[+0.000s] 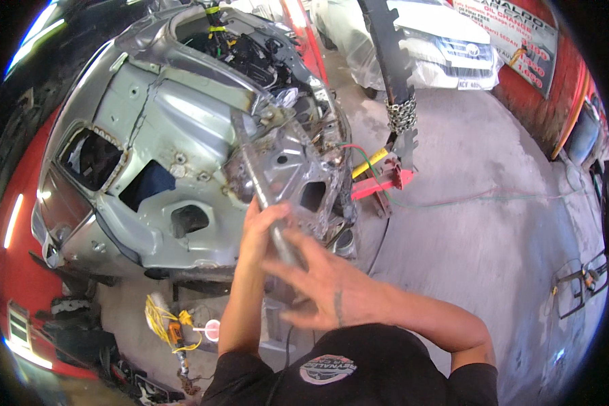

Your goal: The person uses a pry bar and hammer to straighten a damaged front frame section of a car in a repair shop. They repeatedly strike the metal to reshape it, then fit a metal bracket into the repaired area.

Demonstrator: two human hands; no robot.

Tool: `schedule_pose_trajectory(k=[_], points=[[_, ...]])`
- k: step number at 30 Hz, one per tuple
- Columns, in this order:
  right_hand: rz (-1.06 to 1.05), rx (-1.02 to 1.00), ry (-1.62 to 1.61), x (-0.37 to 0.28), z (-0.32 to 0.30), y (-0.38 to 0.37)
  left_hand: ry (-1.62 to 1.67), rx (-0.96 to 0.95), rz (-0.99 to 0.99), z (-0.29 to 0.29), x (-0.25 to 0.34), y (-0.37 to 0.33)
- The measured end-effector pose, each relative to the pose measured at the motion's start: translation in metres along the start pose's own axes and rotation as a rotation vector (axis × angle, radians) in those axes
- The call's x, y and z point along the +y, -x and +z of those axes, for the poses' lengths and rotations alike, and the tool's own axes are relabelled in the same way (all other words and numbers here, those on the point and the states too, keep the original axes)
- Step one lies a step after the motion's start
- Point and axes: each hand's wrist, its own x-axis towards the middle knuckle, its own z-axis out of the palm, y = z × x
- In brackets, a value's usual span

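Observation:
My left hand [262, 220] is closed around a long grey metal bar [254, 166], whose far end lies over the bare grey car body shell [189, 122] in front of me. Below it, my right hand [328, 281] is beside the bar's near end, its fingers spread and partly blurred by motion. Whether those fingers touch the bar is hard to make out. Under the bar, the shell's panel [281, 159] looks dented and scraped, with rough edges around a square opening.
A red metal arm [382, 184] stands right of the shell beside a dark toothed post [391, 61] wrapped with chain [402, 116]. A thin green hose [453, 201] crosses the floor. An orange power tool [176, 333] with yellow cord lies lower left. A plastic-covered white car [419, 44] stands behind.

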Motion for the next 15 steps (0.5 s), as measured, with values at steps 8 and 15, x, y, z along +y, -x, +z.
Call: schedule_pose_trajectory(k=[8, 15], points=[[-0.337, -0.169, 0.084, 0.067, -0.032, 0.001, 0.184, 0.072, 0.181, 0.042, -0.025, -0.022], [-0.684, -0.088, 0.098, 0.12, -0.046, -0.023, 0.043, 0.292, 0.349, 0.052, -0.025, -0.034]])
